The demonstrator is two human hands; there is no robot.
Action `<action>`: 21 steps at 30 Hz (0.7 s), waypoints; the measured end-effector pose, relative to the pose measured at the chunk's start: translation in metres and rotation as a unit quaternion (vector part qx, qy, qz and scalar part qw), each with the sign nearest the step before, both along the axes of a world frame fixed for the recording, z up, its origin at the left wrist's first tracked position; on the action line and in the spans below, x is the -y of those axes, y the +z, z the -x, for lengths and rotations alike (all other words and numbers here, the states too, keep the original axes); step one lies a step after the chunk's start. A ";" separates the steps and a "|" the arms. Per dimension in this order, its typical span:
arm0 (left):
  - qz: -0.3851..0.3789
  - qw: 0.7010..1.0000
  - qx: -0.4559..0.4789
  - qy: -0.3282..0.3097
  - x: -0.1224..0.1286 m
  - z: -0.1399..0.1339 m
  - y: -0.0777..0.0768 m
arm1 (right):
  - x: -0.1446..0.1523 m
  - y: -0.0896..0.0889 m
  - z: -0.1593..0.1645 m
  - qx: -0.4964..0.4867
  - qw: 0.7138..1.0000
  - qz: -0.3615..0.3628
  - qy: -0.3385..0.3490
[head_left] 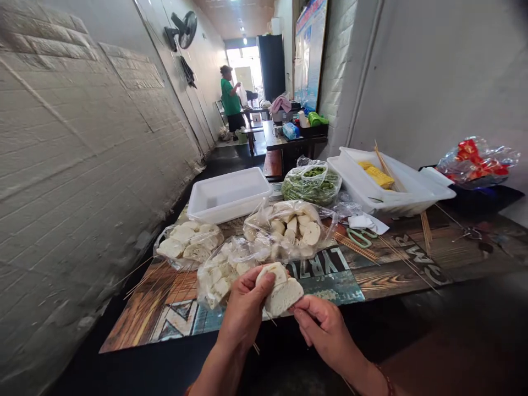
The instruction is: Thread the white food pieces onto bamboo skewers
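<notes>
My left hand (249, 297) is closed on white bread-like slices (284, 297), thumb on top, above the near edge of the table. Thin stick ends show below that hand. The fingertips of my right hand (319, 327) are pinched together at the slices' lower right edge. What they grip is mostly hidden; a thin bamboo skewer (348, 386) shows under the right wrist. Just beyond my hands lie clear plastic bags of white pieces: one bag (218, 278) close to my left hand, a second bag (295, 228) behind, and a third bag (190, 242) further left.
A white tray (229, 195) stands at the back. Right of it are a bag of green vegetables (311, 184) and a white bin (412, 192) with yellow food and skewers. Scissors (361, 237) and loose skewers (357, 247) lie on the table. A person in green (231, 98) stands far off.
</notes>
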State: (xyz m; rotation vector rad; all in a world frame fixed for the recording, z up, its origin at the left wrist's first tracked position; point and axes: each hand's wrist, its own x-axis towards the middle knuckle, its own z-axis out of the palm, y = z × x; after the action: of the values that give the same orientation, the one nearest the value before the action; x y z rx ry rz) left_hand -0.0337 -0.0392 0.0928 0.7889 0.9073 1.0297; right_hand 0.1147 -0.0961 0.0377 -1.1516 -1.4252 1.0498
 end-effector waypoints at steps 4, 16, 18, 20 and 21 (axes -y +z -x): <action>-0.007 1.000 -0.021 -0.013 -0.006 -0.008 -0.003 | -0.007 -0.001 -0.010 -0.002 1.000 -0.004 -0.009; -0.336 0.805 -0.483 -0.076 -0.122 -0.040 0.019 | -0.056 -0.046 -0.077 -0.232 0.956 0.078 -0.160; -0.377 0.700 -0.596 -0.115 -0.138 -0.051 0.011 | -0.057 -0.049 -0.077 -0.231 0.957 0.079 -0.157; -0.391 0.655 -0.633 -0.132 -0.146 -0.060 0.001 | -0.057 -0.050 -0.077 -0.228 0.958 0.081 -0.154; -0.393 0.647 -0.639 -0.137 -0.149 -0.064 -0.004 | -0.057 -0.050 -0.077 -0.226 0.958 0.081 -0.153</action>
State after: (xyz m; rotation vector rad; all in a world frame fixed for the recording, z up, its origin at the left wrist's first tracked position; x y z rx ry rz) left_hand 0.0303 0.1095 0.0885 2.5075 1.4105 0.3997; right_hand 0.1912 -0.0396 -0.0118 -1.1133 -0.7863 1.1301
